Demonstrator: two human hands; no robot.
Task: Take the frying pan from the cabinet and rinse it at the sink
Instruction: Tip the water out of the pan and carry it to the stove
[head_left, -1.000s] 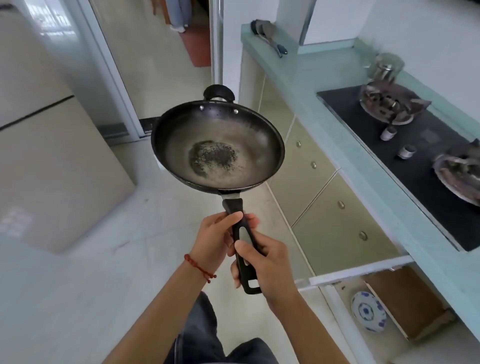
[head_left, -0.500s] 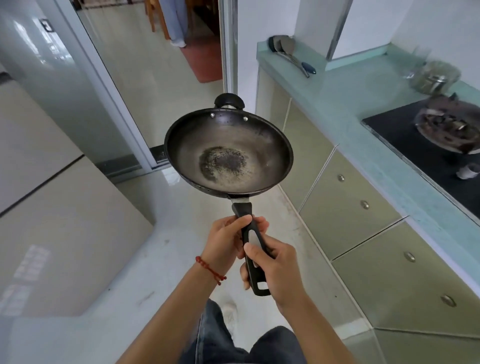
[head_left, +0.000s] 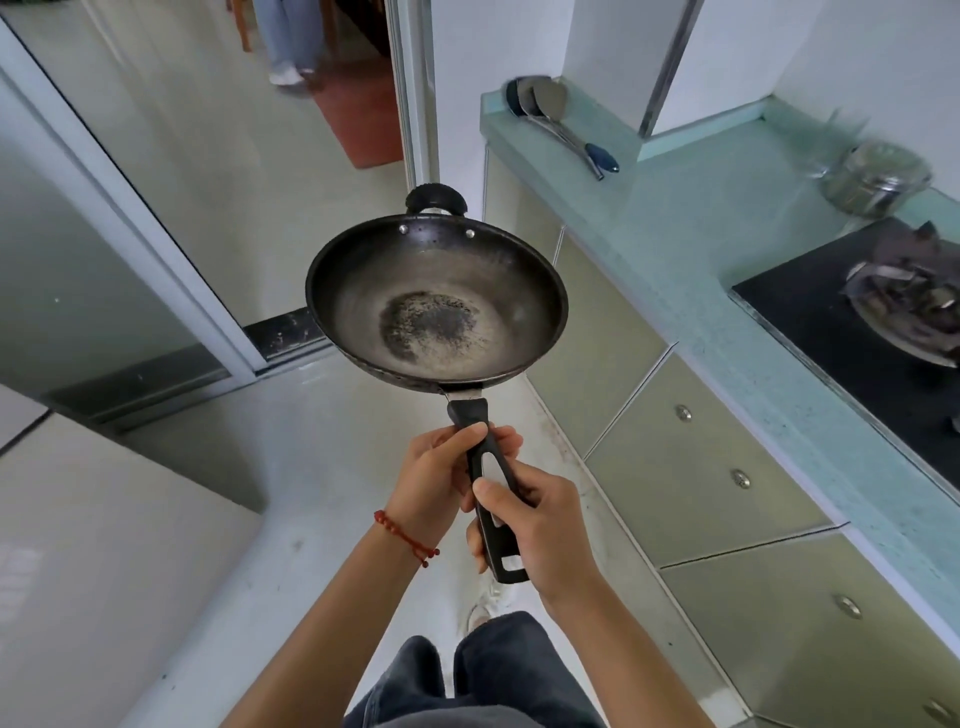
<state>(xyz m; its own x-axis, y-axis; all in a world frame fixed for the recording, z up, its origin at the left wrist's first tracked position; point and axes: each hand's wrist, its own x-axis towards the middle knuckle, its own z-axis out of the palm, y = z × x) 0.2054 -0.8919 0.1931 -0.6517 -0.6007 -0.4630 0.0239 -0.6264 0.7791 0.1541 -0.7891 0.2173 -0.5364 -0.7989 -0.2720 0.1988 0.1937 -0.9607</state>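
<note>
I hold a dark frying pan (head_left: 435, 306) level in front of me, above the floor, left of the counter. Its bowl is empty, with a blackened patch in the middle and a small loop handle on the far rim. My left hand (head_left: 436, 480) grips the upper part of the long black handle. My right hand (head_left: 530, 525) grips the lower part, just behind the left. The cabinets (head_left: 691, 467) along the right are closed. No sink is in view.
A pale green counter (head_left: 691, 249) runs along the right with a black gas hob (head_left: 883, 322), a steel pot (head_left: 878, 179) and ladles (head_left: 561, 124). A sliding glass door (head_left: 104, 270) stands left; a person's legs (head_left: 285, 41) show in the far room.
My view has lifted and swung left along the counter; the open lower cabinet with the plate has dropped out of sight. The pan stays level in both hands.
</note>
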